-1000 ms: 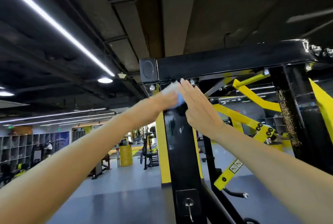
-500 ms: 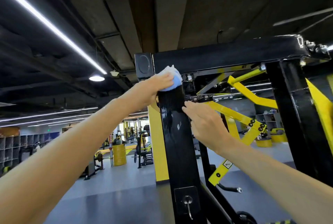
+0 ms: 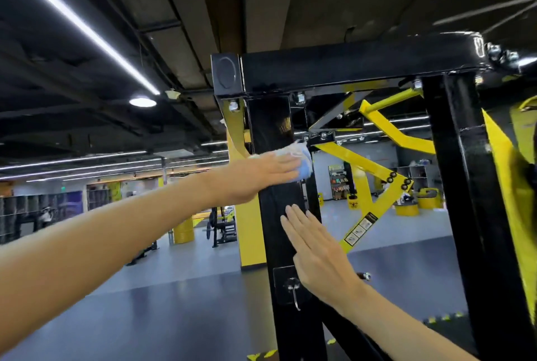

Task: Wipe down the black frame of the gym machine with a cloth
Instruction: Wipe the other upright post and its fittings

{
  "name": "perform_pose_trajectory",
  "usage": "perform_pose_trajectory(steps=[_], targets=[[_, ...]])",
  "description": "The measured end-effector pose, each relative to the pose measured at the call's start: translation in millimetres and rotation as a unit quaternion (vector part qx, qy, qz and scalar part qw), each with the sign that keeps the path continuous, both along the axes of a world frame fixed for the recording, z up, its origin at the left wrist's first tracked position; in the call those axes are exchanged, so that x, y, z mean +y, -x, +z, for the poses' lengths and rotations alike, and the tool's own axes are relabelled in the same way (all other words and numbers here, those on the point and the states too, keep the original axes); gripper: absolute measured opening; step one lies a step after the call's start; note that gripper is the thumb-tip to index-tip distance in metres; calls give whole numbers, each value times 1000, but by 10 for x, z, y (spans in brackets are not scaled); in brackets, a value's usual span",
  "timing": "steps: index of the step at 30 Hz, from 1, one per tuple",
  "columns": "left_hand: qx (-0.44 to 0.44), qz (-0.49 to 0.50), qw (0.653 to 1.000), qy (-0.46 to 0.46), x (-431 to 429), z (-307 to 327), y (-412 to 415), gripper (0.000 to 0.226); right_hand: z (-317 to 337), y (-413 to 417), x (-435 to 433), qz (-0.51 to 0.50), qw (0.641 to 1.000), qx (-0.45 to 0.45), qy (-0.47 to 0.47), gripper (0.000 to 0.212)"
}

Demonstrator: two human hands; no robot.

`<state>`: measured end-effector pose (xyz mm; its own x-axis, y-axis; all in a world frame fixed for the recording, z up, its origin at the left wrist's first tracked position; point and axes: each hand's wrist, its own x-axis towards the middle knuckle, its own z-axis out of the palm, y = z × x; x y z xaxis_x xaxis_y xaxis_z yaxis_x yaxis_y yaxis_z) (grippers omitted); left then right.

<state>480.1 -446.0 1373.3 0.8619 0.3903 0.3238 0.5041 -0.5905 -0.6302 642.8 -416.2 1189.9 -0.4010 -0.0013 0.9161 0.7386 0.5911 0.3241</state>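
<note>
Upright wipe in hand: the left hand [image 3: 261,176] presses the cloth [image 3: 300,157], fingers straight, high on the black frame [image 3: 270,215] post, while the right hand [image 3: 316,247] rests open-fingered below; the next move likely needs steady downward pressure.

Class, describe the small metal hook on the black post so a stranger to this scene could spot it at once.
Find the gym machine's black metal frame and follow its nearer black upright post down, past the left hand pressing a blue-and-white cloth and the flat right hand. Beside that hand's heel hangs the small silver hook, on a square black plate, the only shiny fitting there.
</note>
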Motion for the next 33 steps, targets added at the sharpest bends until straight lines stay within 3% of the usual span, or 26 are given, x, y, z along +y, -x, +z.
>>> perform_pose_trajectory(steps=[1, 4, 5, 8, 10, 12, 15, 17, 21, 23, 25, 26, 28, 31, 32, 33], targets=[[6, 13, 1000, -1, 65, 28, 44, 35, -31, 4, 2, -8, 1000, -9, 4, 54], [-160, 1, 987, 6, -107, 310, 110, 48, -45, 27, -4, -29, 999, -19, 11, 58], [-174, -4, 985, 6, -118, 316, 88, 51, -51, 42, -13, -39, 999, -16, 15, 59], [-129, -7, 992, 9, -153, 3, 38, 40, -93, 102, 23, -73, 997, -20, 2, 60], [-89, -14, 995, 47, -95, -335, 80, 50, -106, 109, 31, -79, 997, -21, 0, 58], [-37, 22, 998, 39, -123, -268, 156, 54, -74, 105, 43, -88, 996, -24, -9, 57], [-203, 47, 978, 13, -156, 113, 83, 51, -70, 100, 38, -84, 996, -28, -11, 57], [-222, 47, 974, 9, -145, 77, 15, 55, -92, 122, 45, -76, 997, -18, -14, 57], [-79, 18, 994, 75, -196, -518, 165, 57, -93, 149, 43, -75, 997, -14, -8, 54], [-54, -24, 998, 2, -183, -307, 184, 42, -78, 122, 57, -81, 996, -30, -17, 54], [-154, -26, 988, 1, -267, -17, 33, 24, -92, 101, 57, -81, 996, -36, -15, 56], [-214, -40, 976, 18, -260, 65, -58, 26, -99, 101, 60, -81, 996, -34, -15, 56], [-242, -19, 970, 36, -200, -30, -99, 30, -101, 114, 58, -80, 996, -29, -9, 56], [-58, 5, 996, 68, -72, -518, 53, 39, -83, 116, 51, -78, 997, -26, -4, 53], [-15, 22, 999, 18, -59, -471, 73, 40, -70, 108, 55, -77, 997, -25, -8, 52], [-47, 17, 999, 5, -96, -316, 64, 33, -63, 104, 52, -76, 997, -27, -12, 52]])
